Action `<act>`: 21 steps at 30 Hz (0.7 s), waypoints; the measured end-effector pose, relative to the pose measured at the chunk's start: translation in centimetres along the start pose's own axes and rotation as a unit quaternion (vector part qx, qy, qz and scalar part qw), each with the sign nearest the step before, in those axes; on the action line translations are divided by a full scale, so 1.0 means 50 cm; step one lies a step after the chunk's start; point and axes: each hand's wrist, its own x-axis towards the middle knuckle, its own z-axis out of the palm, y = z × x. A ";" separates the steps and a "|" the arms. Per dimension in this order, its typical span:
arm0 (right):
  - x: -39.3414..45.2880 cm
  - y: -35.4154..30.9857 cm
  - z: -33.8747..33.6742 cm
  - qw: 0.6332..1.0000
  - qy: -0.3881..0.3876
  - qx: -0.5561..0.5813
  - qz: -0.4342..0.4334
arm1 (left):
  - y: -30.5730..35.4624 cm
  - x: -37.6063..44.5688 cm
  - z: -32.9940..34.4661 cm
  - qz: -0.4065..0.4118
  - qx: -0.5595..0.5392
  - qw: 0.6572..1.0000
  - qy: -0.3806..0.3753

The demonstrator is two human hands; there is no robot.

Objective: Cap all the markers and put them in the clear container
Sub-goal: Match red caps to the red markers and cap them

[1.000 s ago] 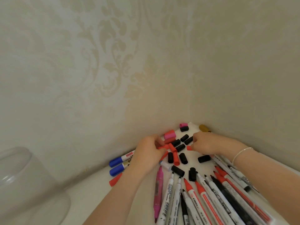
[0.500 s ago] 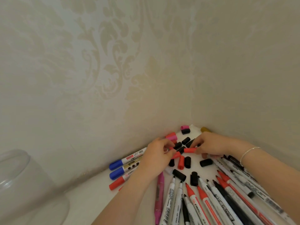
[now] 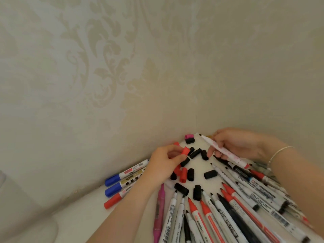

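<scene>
While uncapped markers (image 3: 219, 213) fan out nearest the viewer, the left hand (image 3: 164, 163) beyond them pinches a red cap (image 3: 185, 151). Farther right of that cap, the right hand (image 3: 240, 144) grips a white marker (image 3: 222, 150), tip aimed up-left past it (cap hand nearer). Container unclear.

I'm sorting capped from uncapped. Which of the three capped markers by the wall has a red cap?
The nearest one, lowest in the head view; the two beyond it wear blue caps.

Two cream walls (image 3: 105, 67) with a pale damask pattern meet in a corner (image 3: 196, 109). A white surface (image 3: 78, 216) abuts both. Lighting is soft and even.
</scene>
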 end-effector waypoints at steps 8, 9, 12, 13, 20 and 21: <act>0.019 0.021 0.005 0.996 0.050 0.076 -0.006 | 0.011 -0.001 0.006 0.004 0.127 0.990 -0.066; 0.020 0.020 0.005 0.996 0.078 0.051 -0.004 | 0.011 0.001 0.002 0.012 0.152 0.987 -0.058; 0.018 0.013 0.005 0.982 0.153 -0.110 0.020 | 0.019 0.008 -0.037 0.022 0.170 0.985 0.019; 0.017 0.009 0.007 0.968 0.167 -0.183 0.033 | 0.020 0.009 -0.055 0.018 0.186 0.982 0.034; 0.012 -0.006 0.029 0.871 0.214 -0.438 0.059 | 0.014 -0.010 -0.120 -0.085 0.310 0.946 -0.043; 0.013 -0.005 0.030 0.868 0.215 -0.444 0.050 | 0.013 -0.015 -0.121 -0.092 0.320 0.941 -0.058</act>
